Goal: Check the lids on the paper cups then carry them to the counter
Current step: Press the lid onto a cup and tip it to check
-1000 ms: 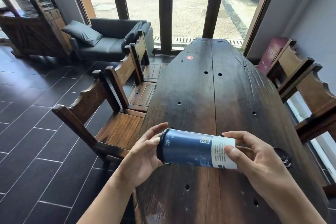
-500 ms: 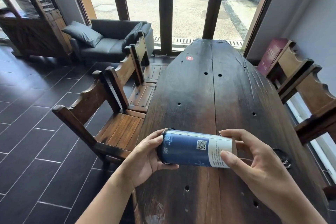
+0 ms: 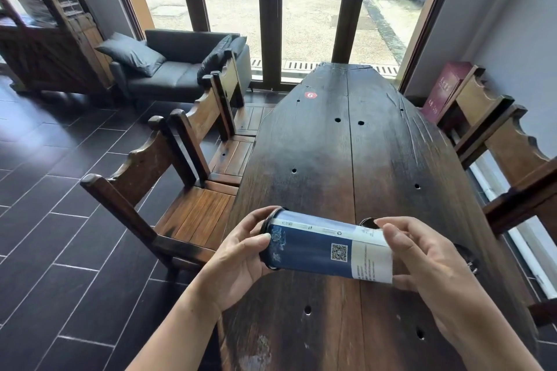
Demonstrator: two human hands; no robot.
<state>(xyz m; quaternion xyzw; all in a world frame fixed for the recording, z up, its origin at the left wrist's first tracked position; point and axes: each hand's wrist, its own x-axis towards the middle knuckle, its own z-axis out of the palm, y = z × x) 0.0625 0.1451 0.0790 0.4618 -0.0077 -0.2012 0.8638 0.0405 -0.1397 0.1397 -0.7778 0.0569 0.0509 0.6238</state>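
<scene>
Head view: paper cup (image 3: 319, 250) held sideways over the wooden table (image 3: 331, 159) in both hands.
Left hand (image 3: 238, 262) curls its fingers round the end with the black lid (image 3: 271, 215); right hand (image 3: 428, 268) pinches the base end. The lid is on, so the contents are hidden.

One blue and white paper cup (image 3: 319, 250) with one black plastic lid (image 3: 271, 215) is counted. Two bare hands are counted, the left hand (image 3: 238, 262) and the right hand (image 3: 431, 265). One small black round thing (image 3: 369, 222) is seen behind the cup; what it is cannot be told. One long dark wooden table (image 3: 346, 159) is present. Three brown wooden chairs (image 3: 193, 211) are counted on its left side and at least two on its right. One black leather sofa (image 3: 180, 75), one grey pillow (image 3: 129, 54), one round red sticker (image 3: 310, 95) and one dark red box (image 3: 446, 84) are also counted.
</scene>
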